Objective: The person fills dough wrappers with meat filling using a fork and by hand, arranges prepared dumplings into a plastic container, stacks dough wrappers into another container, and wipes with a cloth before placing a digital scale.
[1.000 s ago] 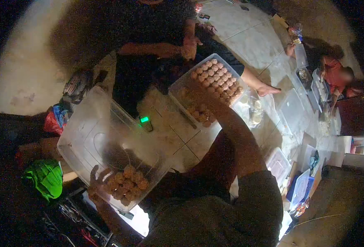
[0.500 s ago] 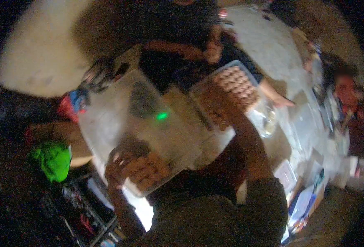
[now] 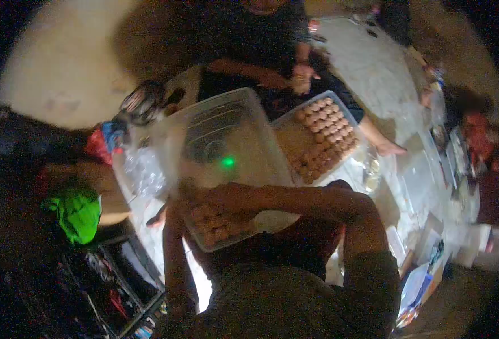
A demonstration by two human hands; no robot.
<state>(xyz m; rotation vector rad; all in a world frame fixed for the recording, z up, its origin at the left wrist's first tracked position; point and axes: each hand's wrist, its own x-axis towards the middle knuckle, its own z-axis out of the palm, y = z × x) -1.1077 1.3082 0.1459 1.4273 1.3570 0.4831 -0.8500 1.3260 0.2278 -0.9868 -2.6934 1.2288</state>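
A translucent plastic container (image 3: pixel 249 113) is tilted in front of my lap, with rows of round brown balls (image 3: pixel 218 229) in its near left corner. My right hand (image 3: pixel 224 198) reaches across it, just over these balls. Beside it, at the container's left side, is my left hand (image 3: pixel 184 195). Both hands are dark and blurred; I cannot make out their fingers or anything in them. To the right, a second clear tray (image 3: pixel 294 116) holds many similar balls (image 3: pixel 328 127) in rows, with a bare brown area on its left part.
Opposite me sits a person whose hands (image 3: pixel 301 79) are together near the second tray. Clear plastic wrap (image 3: pixel 145 172) lies left of the container. A bright green cloth (image 3: pixel 77 217) and a dark rack (image 3: pixel 128 271) are further left. Boxes (image 3: pixel 416 282) stand at the right.
My right hand has moved left from the second tray to the balls in the near container. My left hand has shifted up along the container's side. The container is turned slightly.
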